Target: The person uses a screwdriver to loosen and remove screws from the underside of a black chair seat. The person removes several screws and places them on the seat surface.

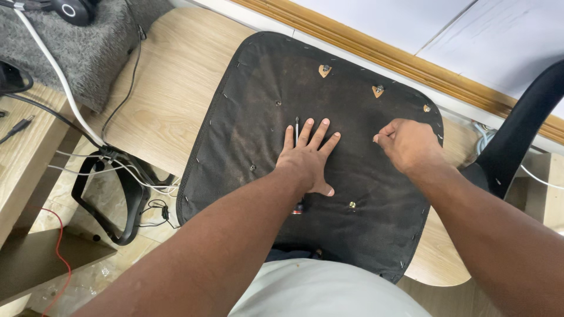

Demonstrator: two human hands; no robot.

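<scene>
We see an upturned chair seat (258, 117), its black fabric underside facing up, lying across a wooden desk (170, 88). Our left hand (308, 159) presses flat on the fabric, fingers spread, holding nothing, with a screwdriver (296, 126) partly under it. Our right hand (408, 144) is loosely clenched near the seat's right edge; whether it pinches anything we cannot tell.

The scene is lit evenly and brightly by soft light from above. Only short, weak shadows are cast under the left hand (308, 158) and the right hand (408, 144) on the black seat underside (264, 117). No strong glare is seen; a mild shine is noticed on the pale wall panels (423, 23). The centre is sharp. The forearms near the lower edge are slightly soft and stretched by the wide lens.
</scene>
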